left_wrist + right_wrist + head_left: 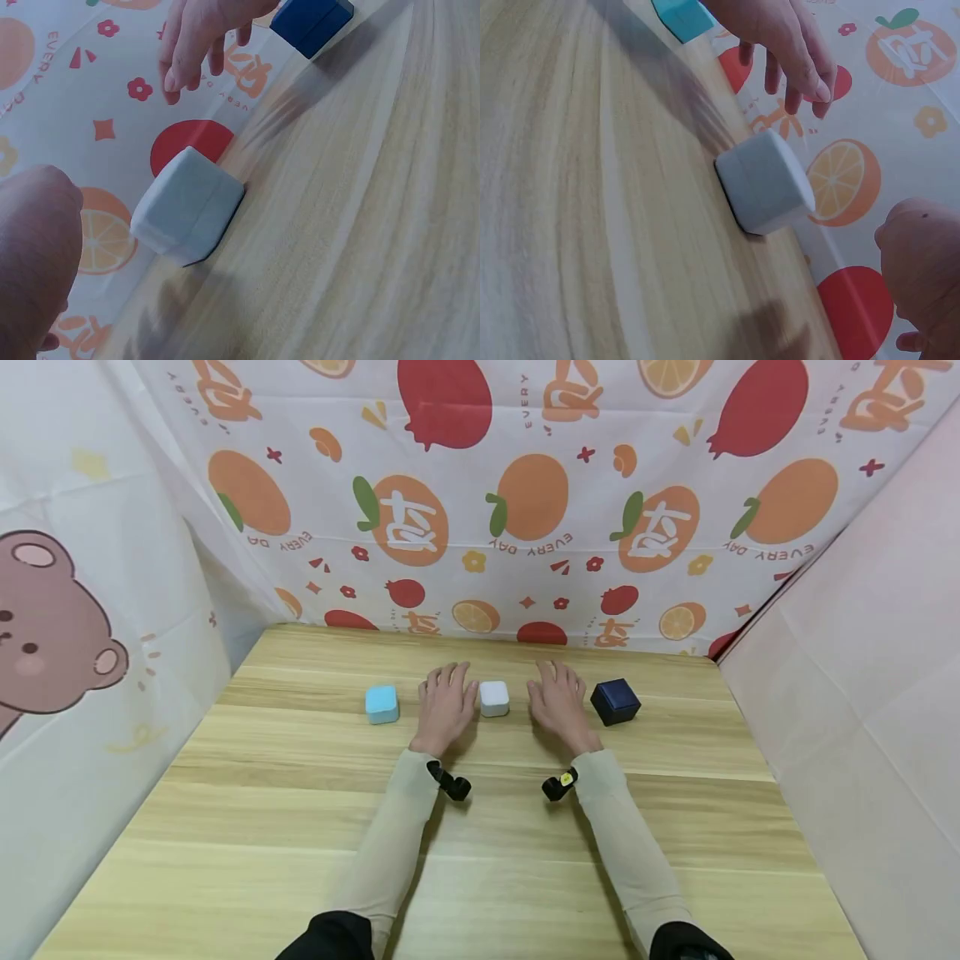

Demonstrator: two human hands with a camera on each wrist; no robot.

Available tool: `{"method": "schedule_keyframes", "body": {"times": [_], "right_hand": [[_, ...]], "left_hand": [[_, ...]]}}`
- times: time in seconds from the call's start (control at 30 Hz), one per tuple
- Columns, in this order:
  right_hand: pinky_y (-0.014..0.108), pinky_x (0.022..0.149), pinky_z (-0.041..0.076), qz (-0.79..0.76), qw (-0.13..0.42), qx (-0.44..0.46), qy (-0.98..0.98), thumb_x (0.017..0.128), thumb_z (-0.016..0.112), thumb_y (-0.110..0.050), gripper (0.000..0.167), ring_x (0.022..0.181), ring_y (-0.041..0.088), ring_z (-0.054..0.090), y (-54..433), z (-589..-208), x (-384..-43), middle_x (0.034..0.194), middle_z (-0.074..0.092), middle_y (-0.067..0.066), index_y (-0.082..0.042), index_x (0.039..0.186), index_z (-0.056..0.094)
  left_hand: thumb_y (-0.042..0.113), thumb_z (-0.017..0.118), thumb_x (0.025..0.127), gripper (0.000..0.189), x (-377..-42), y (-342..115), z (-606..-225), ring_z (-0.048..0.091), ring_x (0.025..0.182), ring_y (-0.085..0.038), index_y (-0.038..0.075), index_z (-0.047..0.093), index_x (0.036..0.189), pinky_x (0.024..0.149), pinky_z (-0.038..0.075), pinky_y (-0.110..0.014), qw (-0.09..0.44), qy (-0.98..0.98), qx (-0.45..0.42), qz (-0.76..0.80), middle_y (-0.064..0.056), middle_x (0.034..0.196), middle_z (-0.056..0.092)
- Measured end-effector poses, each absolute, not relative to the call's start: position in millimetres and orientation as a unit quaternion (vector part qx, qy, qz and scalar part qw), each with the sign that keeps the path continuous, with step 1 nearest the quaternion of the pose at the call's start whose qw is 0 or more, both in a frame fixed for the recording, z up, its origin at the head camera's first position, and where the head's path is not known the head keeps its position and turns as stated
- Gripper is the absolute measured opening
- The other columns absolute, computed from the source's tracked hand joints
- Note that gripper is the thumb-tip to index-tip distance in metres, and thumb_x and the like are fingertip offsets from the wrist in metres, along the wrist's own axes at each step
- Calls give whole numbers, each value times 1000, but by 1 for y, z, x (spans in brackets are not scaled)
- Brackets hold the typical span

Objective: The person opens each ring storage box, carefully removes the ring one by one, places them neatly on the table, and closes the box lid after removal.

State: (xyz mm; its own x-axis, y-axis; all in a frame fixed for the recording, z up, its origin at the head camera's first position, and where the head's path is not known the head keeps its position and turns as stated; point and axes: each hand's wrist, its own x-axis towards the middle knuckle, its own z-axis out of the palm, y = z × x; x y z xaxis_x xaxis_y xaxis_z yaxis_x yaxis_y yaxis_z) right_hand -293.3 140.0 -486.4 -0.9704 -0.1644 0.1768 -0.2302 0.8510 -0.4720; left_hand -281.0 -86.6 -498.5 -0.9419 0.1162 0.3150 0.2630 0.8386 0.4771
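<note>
A small white box [494, 699] with rounded edges stands on the wooden table between the two hands. My left hand [444, 703] is just left of it, fingers loosely bent and holding nothing. To its right, a little farther off, my right hand [558, 702] hovers with relaxed fingers and nothing in its grasp. Both wrist views show the white box [189, 206] apart from the fingers. A light blue box [382, 705] sits left of my left hand. Beyond my right hand is a dark blue box [616, 702], turned at an angle.
The wooden table [480, 877] runs back to a fruit-printed cloth [465, 527] hanging behind it. White cloth with a bear print [52, 627] hangs on the left, and a plain pale cloth [862, 693] on the right. Small black cameras are strapped at both wrists.
</note>
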Motion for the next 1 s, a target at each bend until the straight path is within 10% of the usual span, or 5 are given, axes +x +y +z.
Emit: {"method": "schedule_keyframes", "body": {"times": [1.0], "right_hand": [[67, 116, 24, 220, 79, 103, -967, 109, 37, -34, 51, 149, 45, 28, 167, -459, -298, 164, 29, 21, -10, 154, 37]], "left_hand": [[31, 47, 107, 44, -285, -64, -482, 51, 132, -39, 6, 52, 143, 104, 40, -54, 196, -916, -180, -301, -18, 142, 58]]}}
